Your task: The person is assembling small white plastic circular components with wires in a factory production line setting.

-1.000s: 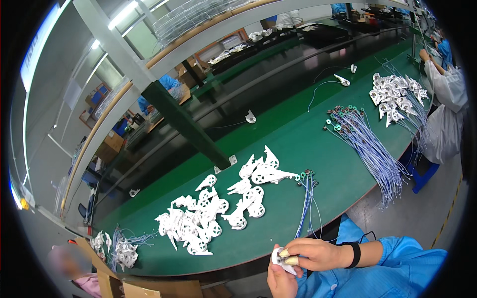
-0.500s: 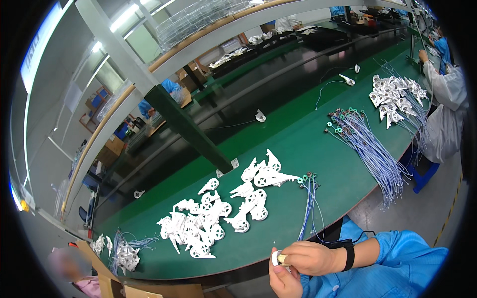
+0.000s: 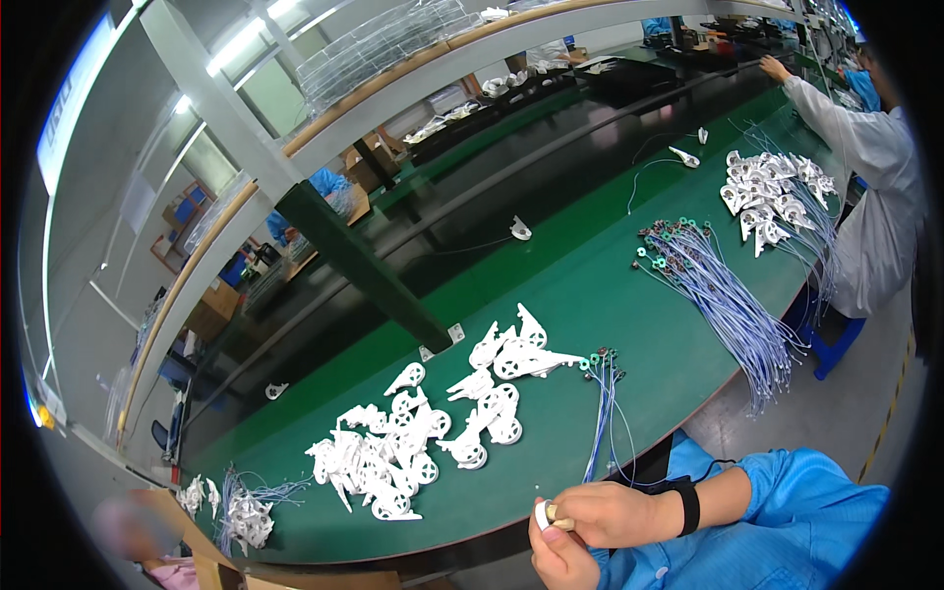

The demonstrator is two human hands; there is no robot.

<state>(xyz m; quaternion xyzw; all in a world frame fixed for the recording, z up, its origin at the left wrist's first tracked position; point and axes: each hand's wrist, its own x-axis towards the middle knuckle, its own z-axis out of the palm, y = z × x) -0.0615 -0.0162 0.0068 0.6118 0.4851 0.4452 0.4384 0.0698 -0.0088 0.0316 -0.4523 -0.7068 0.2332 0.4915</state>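
Both my hands meet at the lower edge, in front of the green table's [image 3: 678, 334] near rim. My right hand [image 3: 615, 513], with a black wrist strap, and my left hand [image 3: 560, 556] together pinch a small white plastic part [image 3: 542, 514]. Just beyond them on the table lies a heap of white plastic parts [image 3: 423, 438]. A thin bundle of blue-grey wires [image 3: 602, 413] with small ring ends lies to the right of that heap.
A bigger fan of blue wires [image 3: 728, 300] and a second pile of white parts [image 3: 772, 192] lie farther right, where a person in a white coat [image 3: 865, 177] reaches over the table. A dark belt [image 3: 511, 206] runs behind. More parts and wires [image 3: 241, 511] lie at the left end.
My hands have dropped slightly toward the lower edge while still holding the white part. The view has shifted a little, so the table's items sit somewhat lower and to the right.
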